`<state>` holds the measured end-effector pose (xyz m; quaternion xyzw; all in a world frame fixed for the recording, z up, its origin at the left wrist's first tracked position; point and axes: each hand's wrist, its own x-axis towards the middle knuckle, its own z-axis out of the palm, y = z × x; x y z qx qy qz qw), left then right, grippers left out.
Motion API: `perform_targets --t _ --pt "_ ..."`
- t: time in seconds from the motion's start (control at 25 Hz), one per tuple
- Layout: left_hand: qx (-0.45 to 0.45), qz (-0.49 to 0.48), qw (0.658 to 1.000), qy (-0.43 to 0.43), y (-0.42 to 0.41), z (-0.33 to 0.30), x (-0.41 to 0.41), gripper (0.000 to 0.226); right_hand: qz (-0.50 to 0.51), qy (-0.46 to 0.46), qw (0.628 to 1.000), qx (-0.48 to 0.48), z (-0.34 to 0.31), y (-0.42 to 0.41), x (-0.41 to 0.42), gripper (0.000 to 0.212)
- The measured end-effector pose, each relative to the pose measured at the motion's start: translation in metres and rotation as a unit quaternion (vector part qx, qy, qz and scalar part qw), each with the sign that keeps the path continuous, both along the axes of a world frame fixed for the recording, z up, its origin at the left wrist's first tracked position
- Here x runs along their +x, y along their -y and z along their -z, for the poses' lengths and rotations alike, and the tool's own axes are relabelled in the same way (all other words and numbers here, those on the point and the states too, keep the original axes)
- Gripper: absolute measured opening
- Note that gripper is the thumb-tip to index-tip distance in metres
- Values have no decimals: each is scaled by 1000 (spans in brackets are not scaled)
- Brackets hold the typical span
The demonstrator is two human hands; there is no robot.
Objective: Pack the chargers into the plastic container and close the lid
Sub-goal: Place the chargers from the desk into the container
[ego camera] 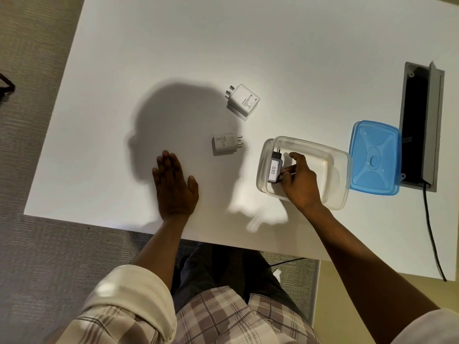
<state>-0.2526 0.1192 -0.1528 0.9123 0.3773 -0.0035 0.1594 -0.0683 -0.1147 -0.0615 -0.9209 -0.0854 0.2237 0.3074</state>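
Observation:
A clear plastic container point(332, 170) stands open on the white table point(149, 58), right of centre. My right hand point(299, 181) reaches into its left end and grips a black charger point(275, 167) with a white label reading 030, prongs pointing away from me. Two white chargers lie on the table outside the container: a large one point(244, 100) farther back and a smaller one point(224, 144) nearer, prongs to the right. My left hand point(173, 186) rests flat on the table, fingers spread, holding nothing. The blue lid point(375, 157) lies just right of the container.
A grey cable hatch point(419, 125) stands open in the table right of the lid, with a black cable point(432, 234) running from it over the near edge. The table's front edge runs close to my body. Grey carpet lies to the left.

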Motion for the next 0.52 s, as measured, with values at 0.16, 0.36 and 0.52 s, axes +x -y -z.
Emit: perform_targets --t 0.16,0.36,0.52 --pt "-4 -1 1000 -4 0 -1 0 74 16 16 1000 -15 -13 -2 -2 46" --pt "2 -1 1000 -8 0 0 0 75 73 97 989 86 -50 -55 -15 32" --pt "2 0 1000 -11 -1 1 0 75 -16 14 998 65 -44 -119 -28 44"
